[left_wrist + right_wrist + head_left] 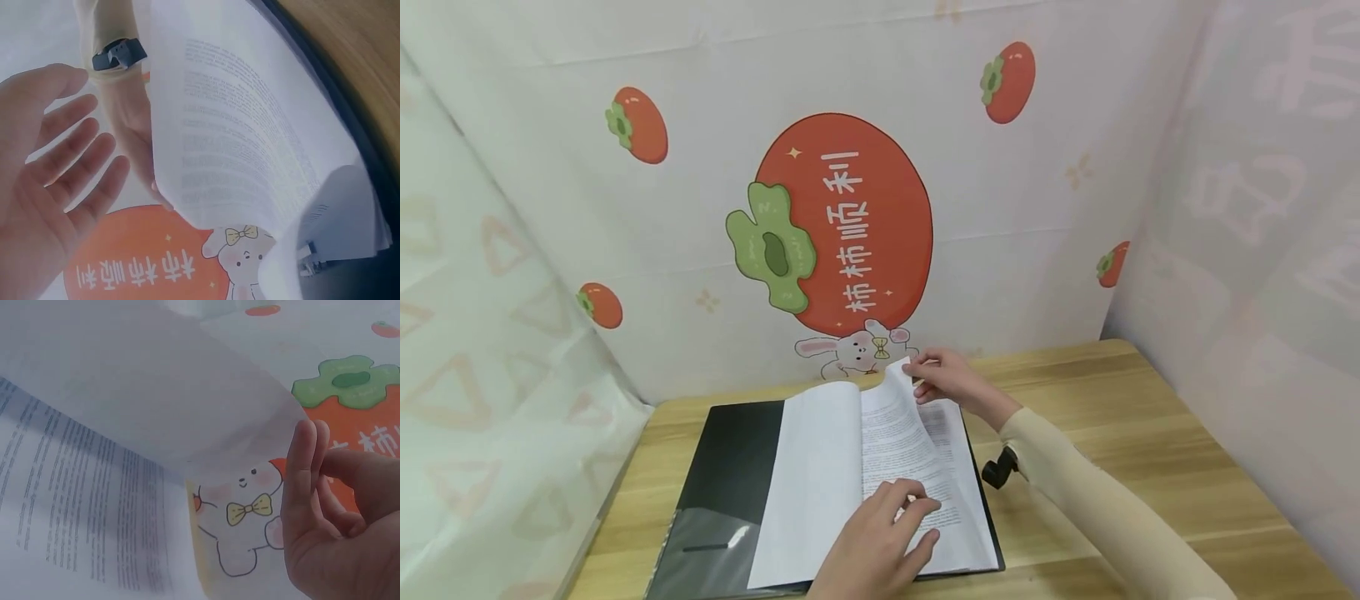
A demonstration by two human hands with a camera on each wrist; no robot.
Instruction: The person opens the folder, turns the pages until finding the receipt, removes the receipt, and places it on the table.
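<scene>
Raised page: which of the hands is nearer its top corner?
Right. The right hand pinches the corner; the left hand is apart from it, toward the bottom of the page.

The table (1120,417) shows woodgrain; it bears a black folder (730,467).

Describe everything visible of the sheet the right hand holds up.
The white sheet looks like thin paper with dense lines of dark print. Its upper corner is pinched by the right hand and raised, so it bends above other pages in the open black folder. The left hand overlaps its lower part in the head view; contact is unclear.
</scene>
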